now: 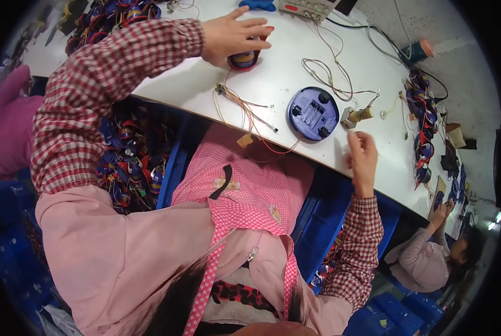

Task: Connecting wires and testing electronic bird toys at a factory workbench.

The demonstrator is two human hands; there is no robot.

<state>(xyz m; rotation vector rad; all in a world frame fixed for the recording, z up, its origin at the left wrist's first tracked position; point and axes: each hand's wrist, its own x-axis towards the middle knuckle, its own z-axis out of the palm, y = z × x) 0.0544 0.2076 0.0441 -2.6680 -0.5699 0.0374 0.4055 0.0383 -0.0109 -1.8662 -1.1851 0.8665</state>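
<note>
My left hand [236, 38] is at the far side of the white table, its fingers spread over a round dark blue and red device [243, 60]. Whether the fingertips press on the device I cannot tell. Near the table's front edge is my right hand [362, 159], fingers loosely bent and apart, with nothing visible in them. Just beyond it lies a small metal block with a brass-coloured cylinder [356, 117]. To the left of that block, a round purple-blue housing [313, 113] rests flat, with black parts on its upper face and a thin red wire at its lower edge.
Loose wires [242, 101] lie left of the housing and hang past the table edge. A bench instrument [306, 8] with leads stands at the back. Similar devices are heaped at far left and along the right [424, 134]. Another person [430, 257] works at right.
</note>
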